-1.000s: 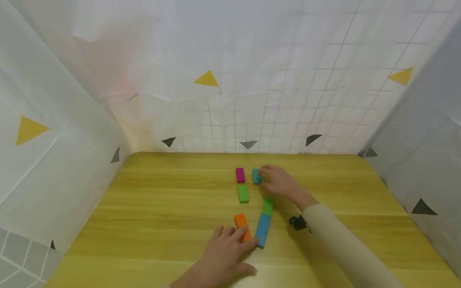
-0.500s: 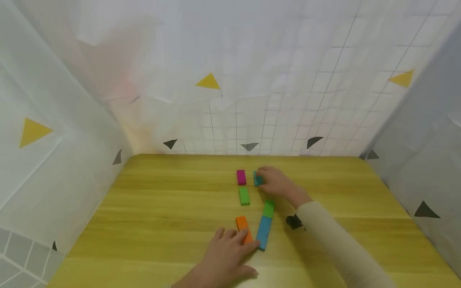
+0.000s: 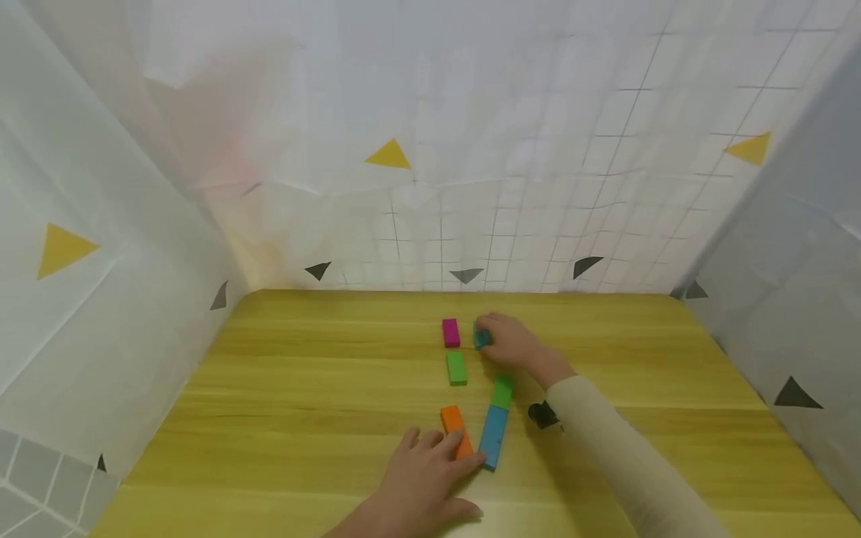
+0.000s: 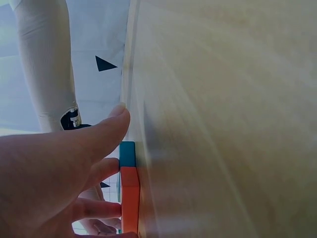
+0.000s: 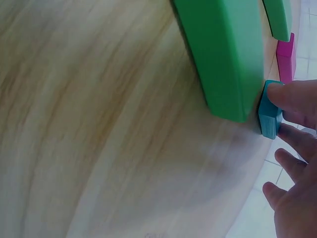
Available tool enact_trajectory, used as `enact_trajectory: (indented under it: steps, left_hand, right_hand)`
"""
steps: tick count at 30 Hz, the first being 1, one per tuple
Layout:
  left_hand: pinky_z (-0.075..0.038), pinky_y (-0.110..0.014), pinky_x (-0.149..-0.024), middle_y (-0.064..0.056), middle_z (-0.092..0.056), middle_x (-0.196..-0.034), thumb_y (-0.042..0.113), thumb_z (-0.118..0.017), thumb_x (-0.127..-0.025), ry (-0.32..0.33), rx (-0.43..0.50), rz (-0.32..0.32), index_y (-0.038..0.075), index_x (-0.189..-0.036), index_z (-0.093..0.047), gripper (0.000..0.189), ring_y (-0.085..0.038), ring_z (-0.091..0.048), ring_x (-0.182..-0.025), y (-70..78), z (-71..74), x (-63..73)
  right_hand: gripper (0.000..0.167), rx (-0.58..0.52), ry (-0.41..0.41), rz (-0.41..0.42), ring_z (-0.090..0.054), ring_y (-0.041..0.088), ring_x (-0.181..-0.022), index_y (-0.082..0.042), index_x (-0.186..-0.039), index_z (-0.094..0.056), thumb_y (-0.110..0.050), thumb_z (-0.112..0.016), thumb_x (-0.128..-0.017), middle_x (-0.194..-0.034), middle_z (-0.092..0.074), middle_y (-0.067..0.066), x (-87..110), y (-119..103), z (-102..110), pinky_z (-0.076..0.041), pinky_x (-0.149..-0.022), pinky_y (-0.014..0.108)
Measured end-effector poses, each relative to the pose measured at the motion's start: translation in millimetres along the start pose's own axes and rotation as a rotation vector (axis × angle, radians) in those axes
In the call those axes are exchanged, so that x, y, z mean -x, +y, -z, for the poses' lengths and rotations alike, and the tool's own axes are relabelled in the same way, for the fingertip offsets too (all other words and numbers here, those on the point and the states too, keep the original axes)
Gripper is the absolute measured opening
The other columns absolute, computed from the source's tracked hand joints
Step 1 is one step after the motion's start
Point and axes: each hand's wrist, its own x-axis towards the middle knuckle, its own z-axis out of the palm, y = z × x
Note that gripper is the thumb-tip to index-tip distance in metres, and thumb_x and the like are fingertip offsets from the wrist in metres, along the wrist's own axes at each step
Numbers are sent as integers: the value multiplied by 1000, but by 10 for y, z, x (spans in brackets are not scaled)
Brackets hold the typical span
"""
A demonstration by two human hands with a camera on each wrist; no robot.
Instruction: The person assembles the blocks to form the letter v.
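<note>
The right grip (image 5: 302, 192) pinches a teal block (image 5: 270, 111) near a foreground green block (image 5: 220, 59) and a magenta block (image 5: 286, 59).

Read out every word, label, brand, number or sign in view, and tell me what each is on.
Nothing readable.
Blocks: no lettering I can make out.
Wall: triangles and grid lines, no lettering.
Table: a faint mark, bottom edge of the right wrist view, too blurred to read.
Black wrist device: too small to tell.

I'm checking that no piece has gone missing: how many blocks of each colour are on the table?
Green blocks: 2
Magenta block: 1
Teal block: 1
Orange block: 1
Blue block: 1
Total: 6
</note>
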Motion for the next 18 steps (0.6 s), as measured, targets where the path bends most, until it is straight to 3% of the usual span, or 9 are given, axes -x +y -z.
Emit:
enact_trajectory:
  steps: [7, 18]
  left_hand:
    - [-41, -61, -104, 1, -47, -152, 77, -50, -84, -18, 12, 4, 50, -146, -41, 68, -26, -52, -125, 7, 4, -2]
    - [-41, -62, -103, 1, -48, -151, 76, -51, -85, -21, 26, 7, 49, -146, -42, 67, -27, -53, -125, 22, 8, 2]
  right_hand:
    - [22, -21, -13, -39, -56, 22, -94, -11, -108, -61, -9, -65, -86, -104, -65, 6, 20, -6, -21, -51, -90, 43]
    - [17, 6, -6, -27, -55, 20, -89, -12, -104, -61, -8, -62, -87, -101, -64, 4, 43, -35, -16, -51, -86, 41]
